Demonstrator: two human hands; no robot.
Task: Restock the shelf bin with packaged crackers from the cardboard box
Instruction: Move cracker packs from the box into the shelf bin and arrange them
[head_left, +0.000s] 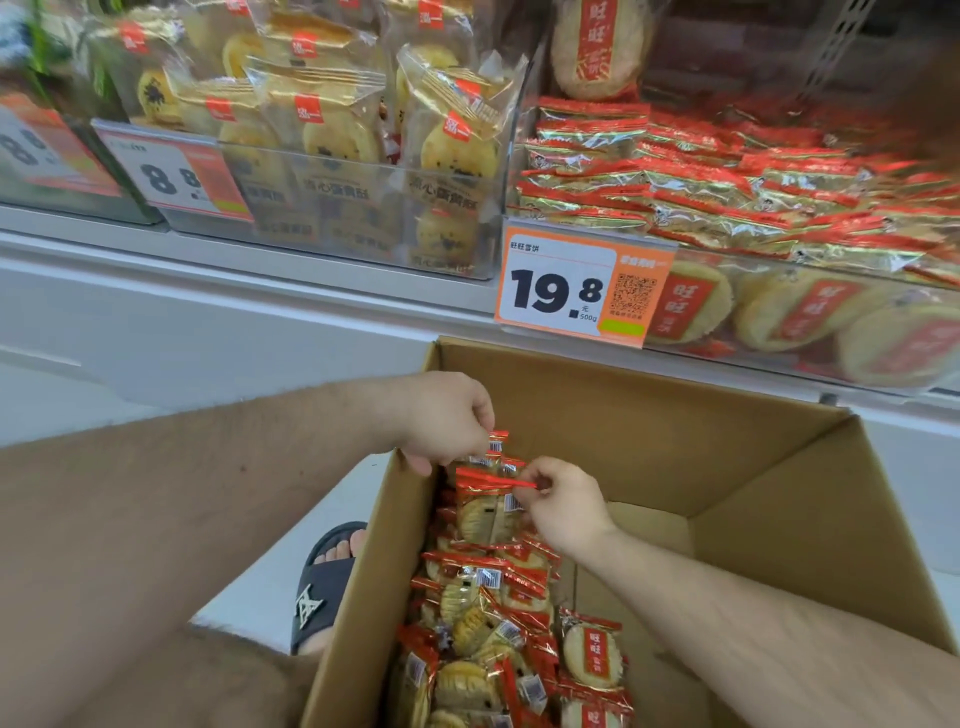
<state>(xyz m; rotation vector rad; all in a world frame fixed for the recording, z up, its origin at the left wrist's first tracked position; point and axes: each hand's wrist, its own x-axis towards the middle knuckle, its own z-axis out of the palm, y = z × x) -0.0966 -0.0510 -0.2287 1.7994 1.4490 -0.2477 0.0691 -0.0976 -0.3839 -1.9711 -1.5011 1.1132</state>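
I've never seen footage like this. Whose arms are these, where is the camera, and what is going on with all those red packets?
There is no machine here: a person wears a camera on the head, looking down at their own arms. The left hand and right hand both pinch the top edges of cracker packets standing in an open cardboard box on the floor. Above it is the shelf bin, already piled with the same red packets, behind a price tag. A sandalled foot shows beside the box.

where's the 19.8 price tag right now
In the head view, the 19.8 price tag hangs on the front of the shelf bin of red cracker packs, right of centre, just above the far edge of the cardboard box.
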